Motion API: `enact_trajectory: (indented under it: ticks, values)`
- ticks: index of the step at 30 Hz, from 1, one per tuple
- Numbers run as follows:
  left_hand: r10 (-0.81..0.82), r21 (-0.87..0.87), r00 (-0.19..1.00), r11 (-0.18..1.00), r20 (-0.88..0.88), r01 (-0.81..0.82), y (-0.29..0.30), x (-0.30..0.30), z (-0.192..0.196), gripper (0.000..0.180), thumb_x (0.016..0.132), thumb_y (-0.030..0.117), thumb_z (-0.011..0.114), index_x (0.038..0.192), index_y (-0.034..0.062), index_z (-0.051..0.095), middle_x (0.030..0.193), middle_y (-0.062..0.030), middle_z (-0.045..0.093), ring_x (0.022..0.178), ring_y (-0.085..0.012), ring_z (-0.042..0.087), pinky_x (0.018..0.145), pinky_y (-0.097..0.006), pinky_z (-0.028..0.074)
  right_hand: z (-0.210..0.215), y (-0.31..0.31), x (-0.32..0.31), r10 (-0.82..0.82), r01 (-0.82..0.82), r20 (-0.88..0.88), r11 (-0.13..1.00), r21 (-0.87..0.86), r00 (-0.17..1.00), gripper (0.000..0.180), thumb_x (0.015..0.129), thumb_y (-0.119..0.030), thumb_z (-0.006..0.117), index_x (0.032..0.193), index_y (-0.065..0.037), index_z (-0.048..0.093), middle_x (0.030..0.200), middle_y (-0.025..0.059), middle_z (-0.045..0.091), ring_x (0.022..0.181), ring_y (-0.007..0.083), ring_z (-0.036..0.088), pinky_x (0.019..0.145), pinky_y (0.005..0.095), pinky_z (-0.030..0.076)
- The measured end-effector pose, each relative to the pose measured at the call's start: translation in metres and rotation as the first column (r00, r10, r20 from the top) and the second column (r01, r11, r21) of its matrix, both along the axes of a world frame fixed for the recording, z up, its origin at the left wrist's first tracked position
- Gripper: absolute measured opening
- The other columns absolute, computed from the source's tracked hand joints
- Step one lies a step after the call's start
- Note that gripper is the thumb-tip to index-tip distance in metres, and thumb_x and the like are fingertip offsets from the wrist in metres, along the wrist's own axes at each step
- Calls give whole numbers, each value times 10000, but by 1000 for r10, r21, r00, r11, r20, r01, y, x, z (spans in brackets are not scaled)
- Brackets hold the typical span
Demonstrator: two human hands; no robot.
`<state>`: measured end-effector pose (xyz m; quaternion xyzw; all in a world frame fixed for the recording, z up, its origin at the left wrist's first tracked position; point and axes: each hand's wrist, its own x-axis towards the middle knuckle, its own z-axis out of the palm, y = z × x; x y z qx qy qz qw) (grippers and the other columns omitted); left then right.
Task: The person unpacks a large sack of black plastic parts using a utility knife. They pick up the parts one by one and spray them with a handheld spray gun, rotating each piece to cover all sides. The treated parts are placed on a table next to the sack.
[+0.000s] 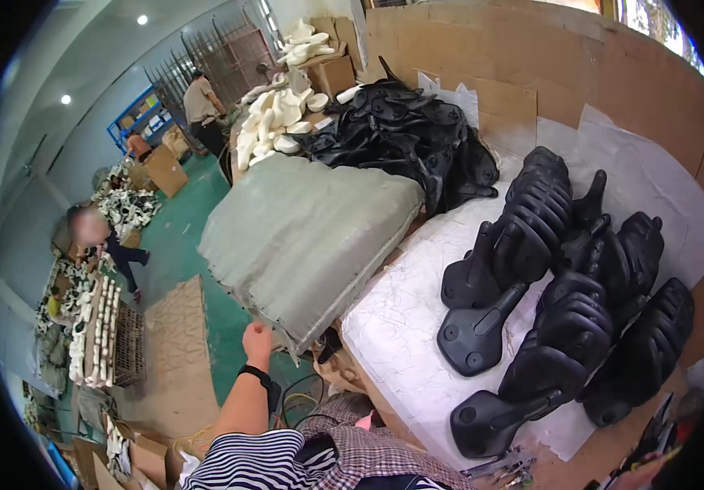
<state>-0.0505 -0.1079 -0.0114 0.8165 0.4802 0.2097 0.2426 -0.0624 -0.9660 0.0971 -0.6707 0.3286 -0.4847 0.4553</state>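
Striped black-and-white sleeve (258, 465) fills the bottom centre of the frame, and from it a bare forearm with a black wristband (254, 375) rises toward the middle. At its end the left hand (257, 340) is closed on the lower corner of a large grey-green woven sack (311, 233), fingers curled over the fabric edge. That sack lies bulky and slumped across the centre, its far end resting against a heap of loose black moulded saddles (405, 139) in the upper middle. Right of the sack, a white paper sheet (405, 335) covers a table, and on it stand rows of stacked black bicycle saddles (568, 302) at centre right. Brown cardboard sheets (531, 57) wall the upper right. The right hand is out of sight. At left, a green floor (184, 237) runs back to a seated person (107, 245) and a standing person (202, 102) near white moulded parts (274, 122).
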Motion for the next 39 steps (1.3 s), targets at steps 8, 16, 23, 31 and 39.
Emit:
enact_trajectory:
  ticks: [8, 16, 23, 31, 39]
  values:
    - [-375, 153, 766, 842, -521, 517, -23, 88, 48, 855, 597, 431, 809, 1270, 68, 428, 1268, -157, 459, 1207, -351, 401, 979, -499, 313, 44, 276, 38, 584, -538, -95, 791, 292, 806, 381, 830, -66, 566, 1203, -10, 510, 699, -26, 436, 530, 38, 400, 476, 175, 340]
    - [-627, 28, 725, 751, -284, 660, 26, 86, 30, 759, 598, 362, 807, 1201, 74, 448, 1152, -150, 504, 1096, -339, 471, 902, -462, 355, -36, 525, 176, 927, -663, -55, 306, 683, 372, 177, 758, -64, 662, 843, -69, 506, 675, 26, 547, 526, 111, 540, 459, 244, 406]
    - [-717, -108, 641, 685, -274, 721, 50, 91, 53, 736, 639, 333, 753, 1250, 68, 439, 1201, -130, 525, 1118, -321, 474, 933, -457, 326, -151, 697, 269, 900, -437, -161, 345, 831, 404, 210, 785, -147, 642, 884, -2, 525, 707, 89, 559, 472, 175, 529, 377, 293, 389]
    - [-761, -127, 638, 649, -119, 750, 87, 66, 52, 757, 617, 316, 747, 1268, 64, 454, 1182, -144, 546, 1123, -324, 483, 947, -452, 329, -165, 721, 261, 946, -546, -132, 281, 789, 296, 117, 746, -17, 547, 860, -8, 525, 616, 62, 509, 402, 169, 464, 356, 312, 388]
    - [-726, -168, 657, 686, -202, 708, 184, -50, 73, 774, 509, 265, 783, 1216, 100, 514, 1090, -135, 598, 994, -338, 562, 881, -442, 418, -97, 734, 98, 974, -524, -31, -95, 846, -225, 251, 796, -22, 584, 1032, 18, 507, 643, 69, 567, 513, 155, 571, 484, 286, 480]
